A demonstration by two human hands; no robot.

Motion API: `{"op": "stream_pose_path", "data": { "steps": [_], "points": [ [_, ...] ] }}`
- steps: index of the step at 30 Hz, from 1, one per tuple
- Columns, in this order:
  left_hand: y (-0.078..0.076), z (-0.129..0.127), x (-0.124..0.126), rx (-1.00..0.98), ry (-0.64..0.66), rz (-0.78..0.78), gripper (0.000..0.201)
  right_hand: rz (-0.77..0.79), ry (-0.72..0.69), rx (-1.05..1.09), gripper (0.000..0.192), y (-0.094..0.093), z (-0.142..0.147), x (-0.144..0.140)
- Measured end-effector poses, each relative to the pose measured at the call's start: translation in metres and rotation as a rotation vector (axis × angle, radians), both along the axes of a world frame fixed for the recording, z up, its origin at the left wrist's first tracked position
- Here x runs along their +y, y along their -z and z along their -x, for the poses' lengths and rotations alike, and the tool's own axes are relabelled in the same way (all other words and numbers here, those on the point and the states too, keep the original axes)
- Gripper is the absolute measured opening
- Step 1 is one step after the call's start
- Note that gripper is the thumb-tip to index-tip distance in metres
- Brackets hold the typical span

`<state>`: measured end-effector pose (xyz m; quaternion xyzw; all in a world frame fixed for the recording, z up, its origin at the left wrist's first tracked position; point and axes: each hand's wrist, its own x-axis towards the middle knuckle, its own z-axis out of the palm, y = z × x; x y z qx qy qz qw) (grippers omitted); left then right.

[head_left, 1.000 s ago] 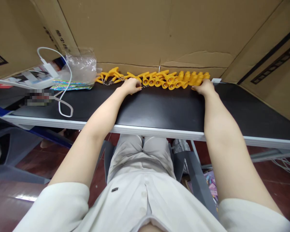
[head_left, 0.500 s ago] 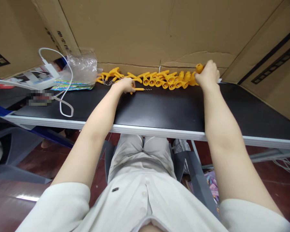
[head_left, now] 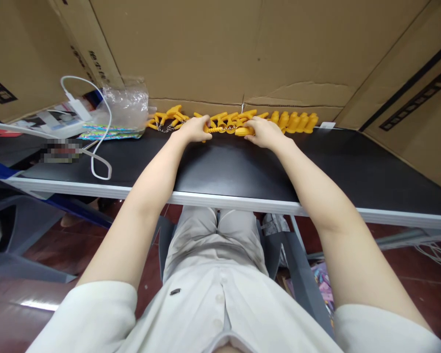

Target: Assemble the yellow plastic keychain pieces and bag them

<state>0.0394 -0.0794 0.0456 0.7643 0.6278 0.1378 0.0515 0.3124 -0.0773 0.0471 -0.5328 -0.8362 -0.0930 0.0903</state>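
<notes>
Cardboard wall [head_left: 242,54] closing off the far edge of the desk [head_left: 242,169], leaning sheets also boxing in the left and right ends. Wide bare black stretch lying open between the white near edge and the back row, most of it free on the right side. Clutter crowding the far left corner: clear plastic bag [head_left: 127,100], white charger and cable [head_left: 95,132] looping toward the near edge.

Row of yellow plastic pieces [head_left: 297,121] running along the back edge, pressed against the foot of the cardboard, some at the left linked with small metal chains [head_left: 165,128].

Left hand [head_left: 194,130] and right hand [head_left: 262,132] both reaching to the middle of that row, close together, nearly meeting. Left hand pinching a ribbed yellow piece [head_left: 215,129] with a small metal coil at its end; right hand closing over a rounded yellow piece [head_left: 243,131] just beside it, the two pieces almost touching between the fingertips. Rest of the row lying to either side of the hands, the tidier upright group sitting just right of the right hand.
</notes>
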Motion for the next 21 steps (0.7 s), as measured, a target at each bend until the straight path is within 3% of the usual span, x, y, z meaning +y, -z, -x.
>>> {"op": "stream_pose_path", "data": {
  "steps": [21],
  "points": [
    [0.0005, 0.0009, 0.0021, 0.063, 0.023, -0.021, 0.062, 0.0, 0.054, 0.044, 0.043, 0.0035, -0.0058, 0.0079]
  ]
}}
